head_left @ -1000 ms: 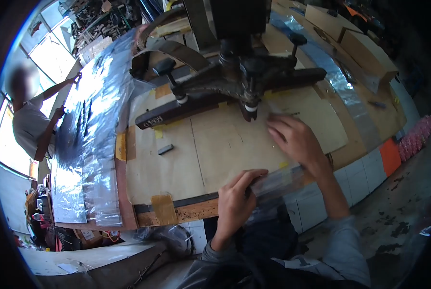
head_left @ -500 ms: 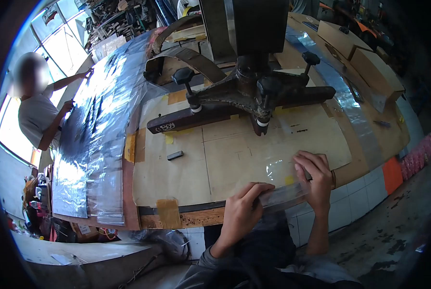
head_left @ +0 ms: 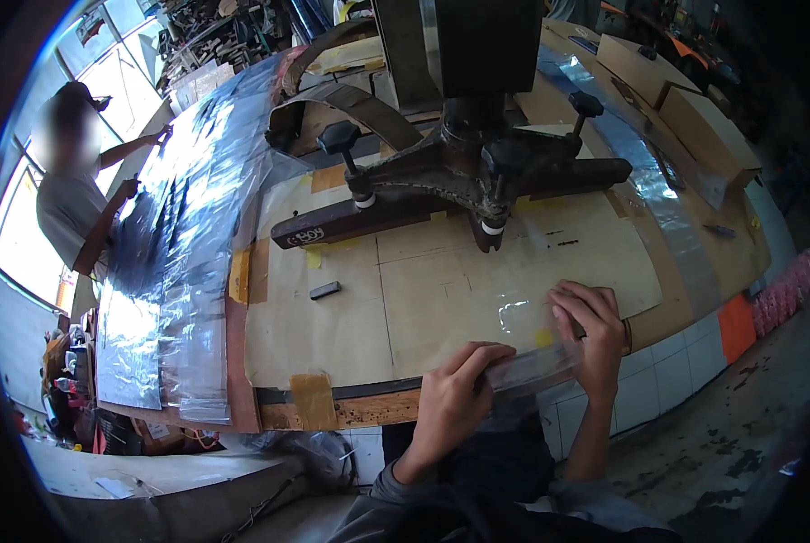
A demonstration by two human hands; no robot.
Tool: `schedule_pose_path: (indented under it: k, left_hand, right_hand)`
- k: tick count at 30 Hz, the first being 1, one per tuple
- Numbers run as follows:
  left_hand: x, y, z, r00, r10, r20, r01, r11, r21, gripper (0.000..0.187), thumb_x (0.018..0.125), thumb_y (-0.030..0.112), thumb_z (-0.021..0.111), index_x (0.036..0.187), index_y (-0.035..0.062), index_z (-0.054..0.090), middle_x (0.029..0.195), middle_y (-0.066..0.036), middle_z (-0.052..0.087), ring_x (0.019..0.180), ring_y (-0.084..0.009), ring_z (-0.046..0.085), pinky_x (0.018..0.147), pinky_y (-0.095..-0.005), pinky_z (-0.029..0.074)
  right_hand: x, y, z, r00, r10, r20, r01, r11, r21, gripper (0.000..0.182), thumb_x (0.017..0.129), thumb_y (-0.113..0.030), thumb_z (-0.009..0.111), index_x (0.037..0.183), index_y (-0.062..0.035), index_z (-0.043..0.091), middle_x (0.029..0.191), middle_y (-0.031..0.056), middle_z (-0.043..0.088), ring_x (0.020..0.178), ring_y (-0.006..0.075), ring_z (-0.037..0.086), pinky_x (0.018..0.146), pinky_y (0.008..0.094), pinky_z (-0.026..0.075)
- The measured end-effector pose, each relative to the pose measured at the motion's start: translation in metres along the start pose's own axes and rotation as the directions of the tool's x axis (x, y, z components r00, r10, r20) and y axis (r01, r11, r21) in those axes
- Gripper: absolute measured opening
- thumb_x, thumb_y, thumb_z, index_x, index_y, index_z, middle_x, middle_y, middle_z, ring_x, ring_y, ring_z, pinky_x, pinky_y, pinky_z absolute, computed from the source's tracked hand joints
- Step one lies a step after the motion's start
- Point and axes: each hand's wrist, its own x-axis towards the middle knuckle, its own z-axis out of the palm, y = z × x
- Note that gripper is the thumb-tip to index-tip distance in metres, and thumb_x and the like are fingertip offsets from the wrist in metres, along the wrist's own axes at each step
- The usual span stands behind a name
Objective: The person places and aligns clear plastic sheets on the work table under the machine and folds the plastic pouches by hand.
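A strip of clear plastic (head_left: 533, 369) spans the space between my two hands at the near edge of the work table. My left hand (head_left: 455, 385) has its fingers curled on the strip's left end. At the other end, the bent fingers and thumb of my right hand (head_left: 590, 335) pinch the plastic. Beneath and beyond them lies a pale board (head_left: 333, 335) marked with dark lines and held by brown tape (head_left: 313, 402). A small dark block (head_left: 325, 290) rests on its left part.
Over the board stands a heavy machine head (head_left: 477, 154) with black knobs and a dark bar (head_left: 559, 185). Clear plastic sheeting (head_left: 197, 299) covers the table's left side, where a co-worker (head_left: 70, 208) stands. Cardboard boxes (head_left: 704, 136) sit at the back right.
My hands stay nearly in place on the plastic strip. The co-worker's head and body have shifted slightly, and the whole view has moved a little.
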Motion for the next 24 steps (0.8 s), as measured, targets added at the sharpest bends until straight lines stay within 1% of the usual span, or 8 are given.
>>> schedule_pose_path:
  k: [4,13,19,24]
  left_hand:
    - [-0.0002,-0.0002,0.0002,1.0,-0.009,0.001,0.009,1.0,-0.008,0.042,0.066,-0.014,0.054,0.1,0.0053,0.068,0.095,-0.01,0.069,0.085,-0.0248,0.069,0.073,-0.0313,0.054]
    - [-0.0002,0.0002,0.0011,1.0,-0.01,-0.015,0.01,1.0,-0.009,0.043,0.065,-0.016,0.054,0.099,0.0058,0.069,0.094,-0.009,0.069,0.083,-0.0249,0.069,0.071,-0.0313,0.054]
    - [-0.0006,-0.0016,0.0023,1.0,-0.002,-0.022,0.002,1.0,-0.012,0.041,0.067,-0.015,0.057,0.099,0.0061,0.069,0.094,-0.009,0.069,0.082,-0.025,0.069,0.069,-0.031,0.053]
    - [-0.0005,-0.0016,0.0024,1.0,0.006,-0.028,-0.006,1.0,-0.012,0.034,0.07,-0.011,0.062,0.099,0.0062,0.069,0.094,-0.009,0.069,0.08,-0.0248,0.068,0.067,-0.0305,0.052]
  right_hand:
    - [0.0001,0.0007,-0.0002,1.0,-0.004,0.004,0.004,1.0,0.004,0.017,0.082,-0.009,0.068,0.098,-0.0043,0.072,0.102,0.0083,0.068,0.092,0.025,0.06,0.081,0.0357,0.05]
    - [-0.0001,0.0006,0.0006,1.0,0.006,-0.001,-0.006,1.0,0.006,0.017,0.082,-0.009,0.068,0.097,-0.0041,0.072,0.102,0.0085,0.068,0.092,0.0249,0.06,0.08,0.0357,0.051]
    - [-0.0001,0.0011,0.0012,1.0,0.003,-0.003,-0.003,1.0,0.015,0.016,0.082,-0.009,0.067,0.097,-0.0036,0.072,0.102,0.0088,0.068,0.092,0.0251,0.06,0.081,0.036,0.05]
    - [0.0002,0.0005,0.0009,1.0,0.002,-0.008,-0.002,1.0,0.024,0.016,0.082,-0.008,0.067,0.096,-0.0034,0.072,0.102,0.0089,0.068,0.091,0.0252,0.06,0.081,0.036,0.05]
